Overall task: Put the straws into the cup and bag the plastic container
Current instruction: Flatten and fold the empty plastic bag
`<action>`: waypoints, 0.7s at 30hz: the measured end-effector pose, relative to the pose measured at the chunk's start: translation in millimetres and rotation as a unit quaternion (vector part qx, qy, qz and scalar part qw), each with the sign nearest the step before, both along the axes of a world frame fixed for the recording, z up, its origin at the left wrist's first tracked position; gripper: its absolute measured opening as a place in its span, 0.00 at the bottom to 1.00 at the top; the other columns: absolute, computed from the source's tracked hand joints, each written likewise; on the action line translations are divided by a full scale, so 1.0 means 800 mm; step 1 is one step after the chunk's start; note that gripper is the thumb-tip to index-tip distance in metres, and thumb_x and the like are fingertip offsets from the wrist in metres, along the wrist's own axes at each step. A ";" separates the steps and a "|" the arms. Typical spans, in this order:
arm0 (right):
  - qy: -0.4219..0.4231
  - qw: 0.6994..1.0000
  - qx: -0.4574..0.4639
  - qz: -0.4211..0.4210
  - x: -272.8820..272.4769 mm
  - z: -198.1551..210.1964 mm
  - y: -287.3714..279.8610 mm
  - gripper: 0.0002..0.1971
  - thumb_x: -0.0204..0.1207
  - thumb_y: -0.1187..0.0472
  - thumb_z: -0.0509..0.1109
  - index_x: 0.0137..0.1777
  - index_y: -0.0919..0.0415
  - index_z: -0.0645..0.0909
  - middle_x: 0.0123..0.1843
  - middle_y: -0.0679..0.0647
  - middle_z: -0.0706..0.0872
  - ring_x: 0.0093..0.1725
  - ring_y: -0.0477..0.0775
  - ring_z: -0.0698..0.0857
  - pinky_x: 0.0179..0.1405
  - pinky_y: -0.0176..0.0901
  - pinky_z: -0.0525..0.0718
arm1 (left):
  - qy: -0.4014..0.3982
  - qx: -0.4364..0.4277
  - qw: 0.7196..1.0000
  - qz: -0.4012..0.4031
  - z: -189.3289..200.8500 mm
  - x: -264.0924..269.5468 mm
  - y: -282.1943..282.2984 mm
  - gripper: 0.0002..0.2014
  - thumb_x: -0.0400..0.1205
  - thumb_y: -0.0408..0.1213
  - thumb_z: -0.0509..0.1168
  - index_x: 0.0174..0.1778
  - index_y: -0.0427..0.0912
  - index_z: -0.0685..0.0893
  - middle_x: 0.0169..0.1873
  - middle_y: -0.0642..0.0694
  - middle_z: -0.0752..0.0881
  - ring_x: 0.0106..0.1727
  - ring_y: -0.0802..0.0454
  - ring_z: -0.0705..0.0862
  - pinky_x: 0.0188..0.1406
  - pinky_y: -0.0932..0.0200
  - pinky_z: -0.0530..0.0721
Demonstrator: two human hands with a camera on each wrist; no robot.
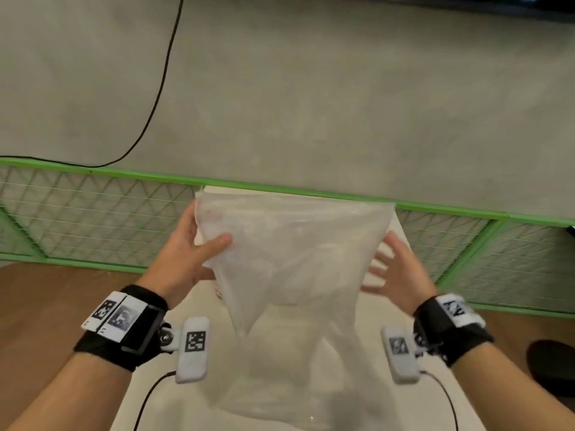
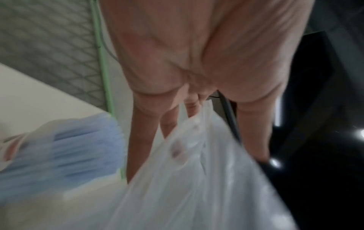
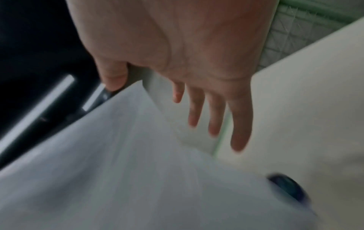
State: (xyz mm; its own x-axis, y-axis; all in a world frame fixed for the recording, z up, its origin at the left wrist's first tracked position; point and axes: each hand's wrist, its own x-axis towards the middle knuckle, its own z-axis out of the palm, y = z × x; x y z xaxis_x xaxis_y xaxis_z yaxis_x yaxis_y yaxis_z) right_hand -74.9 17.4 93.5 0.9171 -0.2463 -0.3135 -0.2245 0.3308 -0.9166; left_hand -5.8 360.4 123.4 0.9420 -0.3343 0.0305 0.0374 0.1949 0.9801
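Observation:
A translucent white plastic bag [image 1: 295, 244] hangs above the white table [image 1: 370, 318]. My left hand [image 1: 193, 244] grips its upper left edge, thumb on the front and fingers behind; the left wrist view shows the fingers [image 2: 141, 140] pinching the bag [image 2: 197, 186]. My right hand [image 1: 395, 269] is open with spread fingers at the bag's right side. In the right wrist view its straight fingers [image 3: 240, 124] hold nothing beside the bag [image 3: 118, 171]. A blurred bunch of blue straws [image 2: 78, 147] shows at the left. The plastic container is not clearly visible.
A green wire-mesh fence [image 1: 93, 213] runs behind the table, with grey floor and a black cable [image 1: 161, 79] beyond. A dark round object [image 3: 287, 189] lies on the table [image 3: 305, 109]. A dark shape [image 1: 550, 362] sits on the brown floor at the right.

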 end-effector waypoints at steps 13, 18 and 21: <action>-0.149 0.977 -0.130 -0.085 0.001 -0.014 0.041 0.12 0.83 0.71 0.64 0.53 0.50 0.77 0.43 0.54 0.84 0.42 0.55 0.86 0.38 0.55 0.86 | 0.054 0.031 0.998 0.033 -0.032 0.014 0.018 0.14 0.78 0.24 0.69 0.56 0.43 0.84 0.56 0.39 0.88 0.45 0.50 0.89 0.53 0.42 0.87; -0.178 0.982 -0.059 -0.038 0.003 -0.004 0.038 0.24 0.72 0.54 0.78 0.69 0.49 0.82 0.70 0.51 0.81 0.63 0.57 0.84 0.48 0.64 0.88 | 0.045 0.074 0.995 -0.048 -0.024 0.012 0.021 0.49 0.57 0.36 0.84 0.72 0.71 0.71 0.65 0.43 0.83 0.61 0.42 0.86 0.48 0.36 0.89; -0.177 0.982 -0.069 -0.018 0.002 -0.003 0.031 0.48 0.53 0.47 0.89 0.76 0.42 0.74 0.75 0.42 0.75 0.63 0.55 0.86 0.48 0.55 0.89 | -0.010 0.113 0.993 -0.043 -0.016 0.019 0.023 0.50 0.62 0.24 0.80 0.71 0.73 0.69 0.72 0.48 0.75 0.62 0.44 0.85 0.51 0.37 0.89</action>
State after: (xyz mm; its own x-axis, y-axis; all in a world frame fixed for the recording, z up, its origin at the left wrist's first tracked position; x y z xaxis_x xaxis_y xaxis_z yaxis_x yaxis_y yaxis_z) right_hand -73.6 42.1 91.1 0.9527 -0.2975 0.0613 0.1250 0.2001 -0.9718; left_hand 9.8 378.8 110.7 0.9093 -0.4146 -0.0369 0.0252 -0.0336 0.9991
